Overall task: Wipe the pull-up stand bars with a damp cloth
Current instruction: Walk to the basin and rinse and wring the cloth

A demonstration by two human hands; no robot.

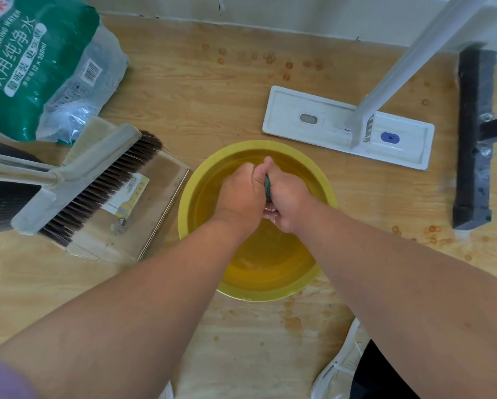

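Both hands at frame centre, over yellow basin [326, 194] holding water. Left hand [241, 194] and right hand [284, 197] pressed side by side, fingers curled tight around dark green cloth [267, 187]; only narrow strip of cloth visible between them. Basin sits on wooden floor [212, 90]. Broom [77, 180] and dustpan [155, 203] at left of frame, bottled-water pack [34, 59] upper left, white flat mop [348, 126] upper right, black stand base bar [475, 133] at right edge.

Both hands hide most of the cloth [267, 188] between them
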